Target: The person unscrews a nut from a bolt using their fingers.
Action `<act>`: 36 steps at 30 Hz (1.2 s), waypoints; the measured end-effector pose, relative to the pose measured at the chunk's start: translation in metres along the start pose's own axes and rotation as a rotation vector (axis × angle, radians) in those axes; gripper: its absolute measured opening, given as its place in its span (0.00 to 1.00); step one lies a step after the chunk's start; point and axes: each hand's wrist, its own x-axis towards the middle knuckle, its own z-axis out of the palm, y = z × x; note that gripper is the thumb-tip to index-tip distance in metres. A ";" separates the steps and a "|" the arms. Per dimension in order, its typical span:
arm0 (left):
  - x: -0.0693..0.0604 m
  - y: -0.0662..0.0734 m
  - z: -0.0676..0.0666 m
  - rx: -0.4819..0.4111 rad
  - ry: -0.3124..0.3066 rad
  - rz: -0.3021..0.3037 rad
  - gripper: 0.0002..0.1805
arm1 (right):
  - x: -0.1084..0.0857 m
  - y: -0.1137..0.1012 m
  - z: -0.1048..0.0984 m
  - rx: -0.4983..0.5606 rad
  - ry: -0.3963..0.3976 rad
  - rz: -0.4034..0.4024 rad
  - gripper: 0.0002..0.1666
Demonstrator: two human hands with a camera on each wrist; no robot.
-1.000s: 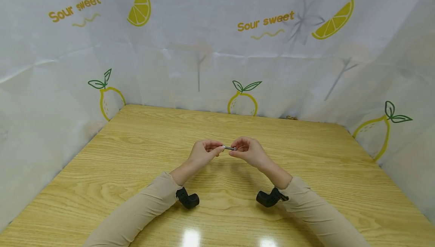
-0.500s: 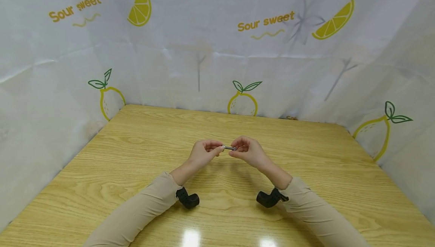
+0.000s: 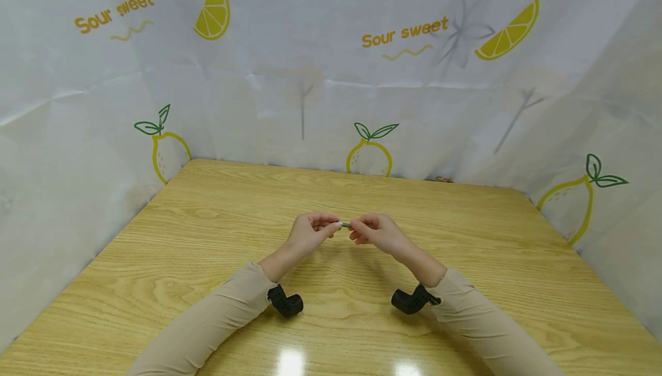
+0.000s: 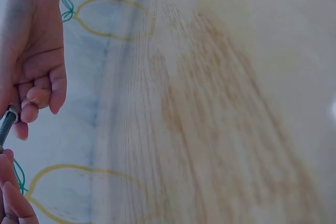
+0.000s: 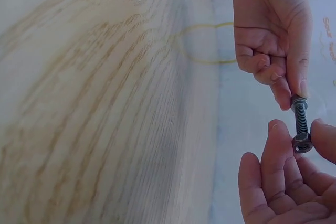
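Note:
My left hand (image 3: 306,235) pinches the head end of a small metal bolt (image 3: 346,225) above the wooden table. In the right wrist view the threaded bolt (image 5: 301,117) carries a hex nut (image 5: 302,143) at its other end. My right hand (image 3: 380,233) has its thumb and fingers at that nut, covering it in the head view. The right thumb (image 5: 324,139) lies at the nut's side in the right wrist view. At the left edge of the left wrist view the bolt (image 4: 7,124) runs between both hands.
A wood-grain table (image 3: 233,203) lies under the hands. White cloth (image 3: 289,106) printed with lemons hangs behind it and at both sides. Black wrist mounts (image 3: 286,302) sit at the sleeve cuffs.
My right thumb and fingers have closed in on the nut, which showed between them before. The left hand has kept still with the bolt.

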 end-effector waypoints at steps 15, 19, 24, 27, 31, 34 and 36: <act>0.000 0.000 0.000 -0.003 -0.014 0.009 0.11 | -0.003 0.000 0.002 -0.083 0.102 -0.147 0.11; 0.000 0.000 0.001 -0.001 -0.007 0.000 0.11 | -0.003 -0.001 0.003 -0.087 0.128 -0.169 0.10; 0.000 0.000 0.001 -0.006 -0.008 -0.007 0.11 | -0.003 -0.002 0.006 -0.109 0.161 -0.199 0.09; 0.000 0.000 0.001 -0.008 -0.015 -0.009 0.11 | -0.004 -0.002 0.006 -0.134 0.182 -0.217 0.08; 0.001 -0.001 0.001 -0.007 -0.019 -0.007 0.11 | -0.004 -0.001 0.007 -0.151 0.191 -0.236 0.08; 0.000 -0.001 0.000 -0.001 -0.018 -0.008 0.11 | -0.004 -0.001 0.007 -0.137 0.189 -0.240 0.08; 0.001 -0.001 0.000 0.001 -0.016 -0.007 0.11 | -0.003 0.000 0.007 -0.118 0.187 -0.234 0.09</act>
